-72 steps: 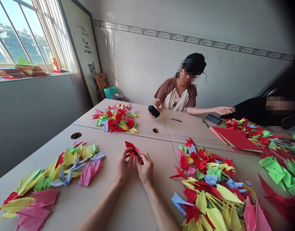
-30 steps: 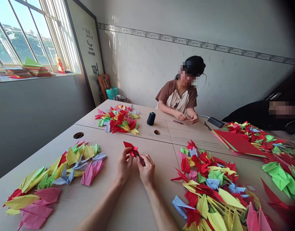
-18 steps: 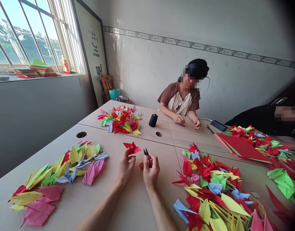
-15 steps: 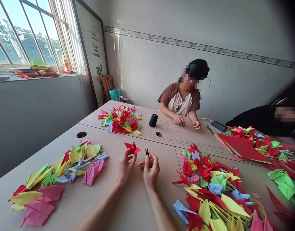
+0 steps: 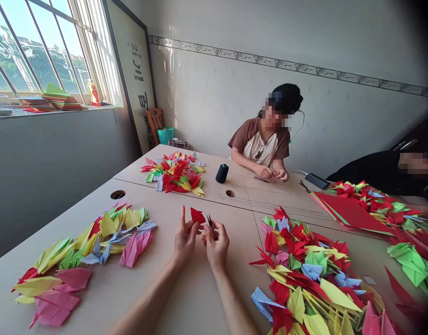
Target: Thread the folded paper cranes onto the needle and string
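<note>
A small red paper crane (image 5: 197,216) is held up just above the tabletop, between the person's two hands. The left hand (image 5: 185,243) seems to pinch it with the thumb and fingertips, though the exact grip is hard to make out from here, while the index finger stands straight up, clear of the paper. The right hand (image 5: 217,249) sits just beside it, its fingers closed around a pair of small black thread snips (image 5: 210,227), whose blades point up next to the crane. Just below, between the hands, is a small speckled reddish ball (image 5: 203,239); I can't tell what it is.

The hands are working over a pale wooden table (image 5: 140,298), with heaps of folded paper cranes on either side. A mixed pile (image 5: 84,242) of yellow, pink, green and blue lies to the left, and a larger one (image 5: 304,279) lies to the right. Further along are a stack of red paper sheets (image 5: 349,215) and another crane pile (image 5: 173,174), with a black spool of thread (image 5: 222,173) standing nearby.

Across the table, a seated person (image 5: 264,144) in a brown-and-cream shirt has both hands (image 5: 271,173) together near the table edge, fingers working at something too small to see.
</note>
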Action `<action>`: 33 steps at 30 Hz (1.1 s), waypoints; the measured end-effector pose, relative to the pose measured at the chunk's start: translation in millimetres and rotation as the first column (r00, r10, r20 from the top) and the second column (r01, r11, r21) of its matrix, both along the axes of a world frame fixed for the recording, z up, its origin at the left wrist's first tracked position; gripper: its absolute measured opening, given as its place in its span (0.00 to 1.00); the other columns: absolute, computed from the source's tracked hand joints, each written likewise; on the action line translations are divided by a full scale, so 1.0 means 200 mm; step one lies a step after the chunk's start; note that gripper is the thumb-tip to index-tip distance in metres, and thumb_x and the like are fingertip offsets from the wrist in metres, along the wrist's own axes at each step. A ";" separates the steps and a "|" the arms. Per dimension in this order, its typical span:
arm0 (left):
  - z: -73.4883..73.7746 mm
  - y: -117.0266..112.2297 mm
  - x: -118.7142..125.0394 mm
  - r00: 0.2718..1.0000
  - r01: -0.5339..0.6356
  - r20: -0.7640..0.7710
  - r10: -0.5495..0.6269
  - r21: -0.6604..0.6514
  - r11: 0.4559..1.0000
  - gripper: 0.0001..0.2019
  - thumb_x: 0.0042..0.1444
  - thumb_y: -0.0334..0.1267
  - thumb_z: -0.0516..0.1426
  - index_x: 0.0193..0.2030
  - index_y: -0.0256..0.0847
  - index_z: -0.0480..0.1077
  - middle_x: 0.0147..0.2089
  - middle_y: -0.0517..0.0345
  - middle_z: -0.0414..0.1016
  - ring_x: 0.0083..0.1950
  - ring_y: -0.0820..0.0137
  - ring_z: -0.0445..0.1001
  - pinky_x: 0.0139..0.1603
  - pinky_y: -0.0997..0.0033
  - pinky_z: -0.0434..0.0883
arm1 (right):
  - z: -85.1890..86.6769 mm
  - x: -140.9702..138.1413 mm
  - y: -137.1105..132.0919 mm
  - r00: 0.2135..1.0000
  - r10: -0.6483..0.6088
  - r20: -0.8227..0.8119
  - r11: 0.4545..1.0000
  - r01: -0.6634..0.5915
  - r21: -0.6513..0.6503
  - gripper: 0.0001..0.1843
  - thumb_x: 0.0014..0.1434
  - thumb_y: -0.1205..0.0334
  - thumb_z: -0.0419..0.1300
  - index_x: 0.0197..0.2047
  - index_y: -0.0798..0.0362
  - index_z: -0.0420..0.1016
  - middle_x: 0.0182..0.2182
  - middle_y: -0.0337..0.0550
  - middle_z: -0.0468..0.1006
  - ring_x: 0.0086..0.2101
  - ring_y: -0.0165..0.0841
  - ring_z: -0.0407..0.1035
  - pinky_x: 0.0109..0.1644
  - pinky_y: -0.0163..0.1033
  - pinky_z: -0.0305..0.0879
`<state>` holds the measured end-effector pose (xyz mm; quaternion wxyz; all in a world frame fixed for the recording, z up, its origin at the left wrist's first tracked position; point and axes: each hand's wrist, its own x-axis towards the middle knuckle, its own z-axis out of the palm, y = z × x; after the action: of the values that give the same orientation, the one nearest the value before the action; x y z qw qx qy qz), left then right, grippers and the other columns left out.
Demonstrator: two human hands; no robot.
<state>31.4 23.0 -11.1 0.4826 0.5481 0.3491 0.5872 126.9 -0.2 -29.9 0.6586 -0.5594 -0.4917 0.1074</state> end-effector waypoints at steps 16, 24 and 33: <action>0.01 -0.01 0.01 0.978 0.204 -0.030 -0.207 -0.082 0.976 0.18 0.57 0.50 0.52 0.41 0.35 0.69 0.25 0.60 0.70 0.22 0.76 0.66 0.23 0.77 0.65 | -0.04 0.00 -0.01 0.989 0.105 -0.106 0.994 -0.109 -0.030 0.13 0.58 0.55 0.56 0.40 0.56 0.70 0.29 0.44 0.78 0.22 0.30 0.71 0.26 0.33 0.70; 0.03 -0.01 0.01 0.967 0.237 -0.065 -0.245 -0.117 0.964 0.18 0.58 0.51 0.50 0.33 0.36 0.69 0.20 0.62 0.66 0.22 0.76 0.64 0.23 0.77 0.63 | -0.04 0.02 -0.01 0.989 0.125 -0.075 0.991 -0.127 -0.033 0.11 0.60 0.57 0.54 0.41 0.54 0.70 0.32 0.44 0.76 0.27 0.30 0.71 0.30 0.33 0.70; 0.01 0.02 -0.02 0.958 0.282 0.146 -0.248 -0.305 0.910 0.16 0.51 0.47 0.59 0.35 0.32 0.75 0.18 0.62 0.66 0.19 0.80 0.59 0.20 0.79 0.57 | -0.02 0.02 -0.01 0.969 0.133 -0.208 0.989 -0.145 -0.041 0.13 0.59 0.54 0.55 0.40 0.56 0.70 0.27 0.42 0.76 0.20 0.28 0.69 0.24 0.32 0.67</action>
<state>27.7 26.9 -8.8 0.6585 0.4727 0.3372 0.4788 129.9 -1.9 -34.7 0.6809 -0.5276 -0.4559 0.2240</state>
